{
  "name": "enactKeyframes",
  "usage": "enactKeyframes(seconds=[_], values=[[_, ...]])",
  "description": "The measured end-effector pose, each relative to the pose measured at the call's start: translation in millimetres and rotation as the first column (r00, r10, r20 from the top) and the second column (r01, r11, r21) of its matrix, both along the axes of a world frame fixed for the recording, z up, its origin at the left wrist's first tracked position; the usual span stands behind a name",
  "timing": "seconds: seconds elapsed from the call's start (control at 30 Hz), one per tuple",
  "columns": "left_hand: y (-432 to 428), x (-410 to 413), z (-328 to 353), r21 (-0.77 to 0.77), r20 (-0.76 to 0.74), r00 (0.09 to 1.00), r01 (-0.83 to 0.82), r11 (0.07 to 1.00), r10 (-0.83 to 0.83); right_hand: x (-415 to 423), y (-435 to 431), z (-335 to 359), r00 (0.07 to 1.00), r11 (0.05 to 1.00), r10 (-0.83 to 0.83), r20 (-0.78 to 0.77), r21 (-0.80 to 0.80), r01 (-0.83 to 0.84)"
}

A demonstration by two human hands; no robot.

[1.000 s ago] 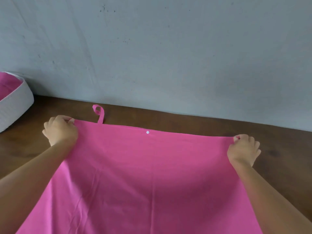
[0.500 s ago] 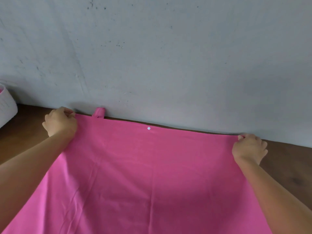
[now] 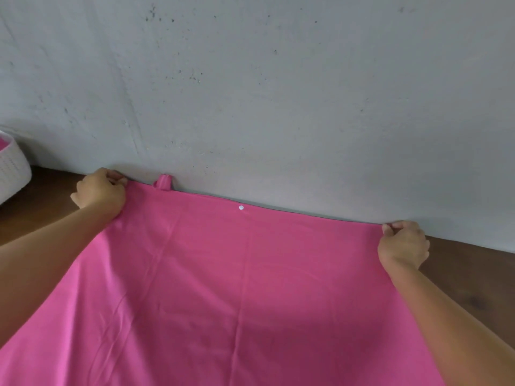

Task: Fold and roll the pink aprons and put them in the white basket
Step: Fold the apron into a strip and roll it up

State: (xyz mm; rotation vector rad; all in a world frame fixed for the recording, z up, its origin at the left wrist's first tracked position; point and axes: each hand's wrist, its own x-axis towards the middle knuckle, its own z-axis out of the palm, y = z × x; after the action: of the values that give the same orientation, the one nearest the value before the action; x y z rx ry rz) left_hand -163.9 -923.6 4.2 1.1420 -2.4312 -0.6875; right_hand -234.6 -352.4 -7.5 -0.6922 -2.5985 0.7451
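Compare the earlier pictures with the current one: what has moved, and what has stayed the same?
The left hand and right hand slid the far edge of the pink apron across the wooden table to the wall, where its strap loop now bunches up. Unchanged: each hand pinches a far corner; the white basket sits far left.

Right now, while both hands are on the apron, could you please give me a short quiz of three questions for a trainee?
1. True or false: the left hand and the right hand each pinch a far corner of the pink apron.
2. Where does the white basket stand? A at the far left; B at the far right; C on the apron.
3. Fill in: the apron's loop bends up against the grey ___.
Key: 1 true; 2 A; 3 wall.
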Motion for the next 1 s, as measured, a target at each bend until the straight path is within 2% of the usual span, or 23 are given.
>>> enactKeyframes(seconds=[0.17, 0.27, 0.37, 0.47, 0.6, 0.67, 0.73, 1.0], values=[[37, 30, 4, -0.177, 0.036, 0.991, 0.131, 0.975, -0.126, 24, -5, 1, 0.980, 0.964, 0.197, 0.025, 0.178, -0.199], [78, 61, 5, -0.135, 0.072, 0.974, 0.224, 0.965, -0.216, 45, -6, 0, 0.950, 0.917, 0.286, 0.124, 0.251, -0.309], [120, 92, 6, -0.106, 0.109, 0.915, 0.400, 0.910, -0.389, 63, -6, 2, 0.900, 0.870, 0.357, 0.250, 0.262, -0.418], [159, 121, 6, -0.114, 0.110, 0.805, 0.593, 0.798, -0.583, 82, -5, 7, 0.856, 0.840, 0.370, 0.360, 0.263, -0.474], [198, 140, 1, -0.159, 0.239, 0.559, 0.829, 0.536, -0.794, 115, -2, 12, 0.824, 0.823, 0.352, 0.445, 0.272, -0.499], [207, 143, -7, -0.163, 0.329, 0.460, 0.888, 0.430, -0.825, 133, -1, 14, 0.808, 0.822, 0.342, 0.479, 0.264, -0.505], [210, 145, -14, -0.166, 0.396, 0.423, 0.906, 0.389, -0.815, 153, 1, 16, 0.796, 0.823, 0.335, 0.504, 0.256, -0.508], [208, 145, -14, -0.184, 0.415, 0.432, 0.902, 0.391, -0.800, 246, 10, 17, 0.802, 0.853, 0.274, 0.531, 0.250, -0.457]])
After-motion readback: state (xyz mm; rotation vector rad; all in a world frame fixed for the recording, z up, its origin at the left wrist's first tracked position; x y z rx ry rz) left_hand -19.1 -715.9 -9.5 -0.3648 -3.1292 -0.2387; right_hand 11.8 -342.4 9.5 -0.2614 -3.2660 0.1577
